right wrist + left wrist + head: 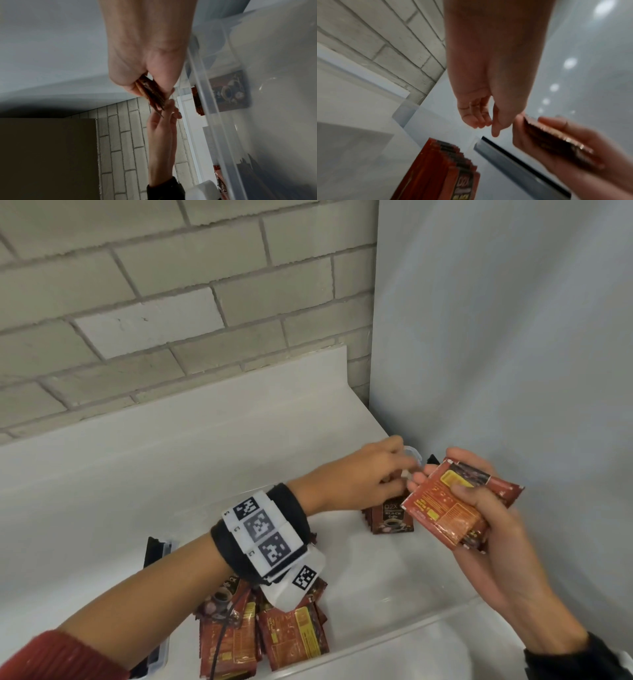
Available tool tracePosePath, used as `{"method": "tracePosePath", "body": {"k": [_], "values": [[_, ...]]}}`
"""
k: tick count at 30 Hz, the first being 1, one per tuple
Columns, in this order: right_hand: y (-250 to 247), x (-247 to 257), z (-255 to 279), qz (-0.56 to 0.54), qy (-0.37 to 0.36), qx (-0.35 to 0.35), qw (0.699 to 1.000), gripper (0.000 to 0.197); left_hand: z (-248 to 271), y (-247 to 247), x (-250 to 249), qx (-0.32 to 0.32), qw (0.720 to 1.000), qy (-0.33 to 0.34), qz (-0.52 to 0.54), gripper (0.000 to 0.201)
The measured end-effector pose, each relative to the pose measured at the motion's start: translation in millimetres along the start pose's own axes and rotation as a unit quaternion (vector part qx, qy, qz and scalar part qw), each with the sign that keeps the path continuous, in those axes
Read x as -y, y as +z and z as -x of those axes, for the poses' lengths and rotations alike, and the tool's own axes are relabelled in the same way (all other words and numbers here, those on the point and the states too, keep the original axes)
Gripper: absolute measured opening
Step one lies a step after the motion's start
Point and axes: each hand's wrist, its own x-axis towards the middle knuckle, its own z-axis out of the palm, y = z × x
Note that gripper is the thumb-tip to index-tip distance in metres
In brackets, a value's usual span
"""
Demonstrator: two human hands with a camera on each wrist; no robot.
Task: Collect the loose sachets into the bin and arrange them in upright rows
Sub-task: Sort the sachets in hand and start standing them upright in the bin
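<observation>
My right hand grips a stack of red sachets flat between thumb and fingers, above the right end of the clear bin. My left hand reaches across to the stack's upper corner with its fingers loosely curled and nothing in them. The left wrist view shows that hand empty beside the stack. Below both hands a short row of sachets stands upright in the bin's far right corner. A loose pile of sachets lies flat at the near left end, partly hidden by my left wrist.
The bin sits on a white counter, with a grey brick wall behind and a smooth pale panel close on the right. A black latch sits on the bin's left end. Bare bin floor lies between pile and row.
</observation>
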Motion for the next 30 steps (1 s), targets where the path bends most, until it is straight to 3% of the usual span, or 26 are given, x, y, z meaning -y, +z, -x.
{"method": "tracePosePath", "body": {"k": [4, 8, 14, 18, 24, 27, 30], "values": [[3, 0, -1, 0.041, -0.011, -0.006, 0.999, 0.035, 5, -15, -11, -0.050, 0.990, -0.057, 0.117, 0.026], [3, -1, -2, 0.047, -0.024, -0.012, 0.999, 0.031, 15, -21, -24, -0.034, 0.964, -0.086, 0.251, 0.027], [4, -3, -3, 0.048, -0.021, -0.020, 0.998, 0.027, 20, -19, -25, -0.022, 0.948, -0.103, 0.300, 0.039], [5, -3, -3, 0.041, -0.020, -0.028, 0.999, 0.026, 22, -25, -25, -0.059, 0.946, -0.093, 0.304, 0.032], [8, -1, -5, 0.045, -0.011, -0.040, 0.998, 0.065, 28, -26, -23, -0.171, 0.955, -0.029, 0.240, 0.027], [8, -2, -6, 0.033, -0.004, -0.038, 0.999, 0.074, 30, -23, -26, -0.178, 0.969, 0.038, 0.164, 0.027], [5, -1, -6, 0.012, 0.011, -0.034, 0.999, 0.053, 33, -18, -26, -0.147, 0.980, 0.072, 0.112, 0.028]]}}
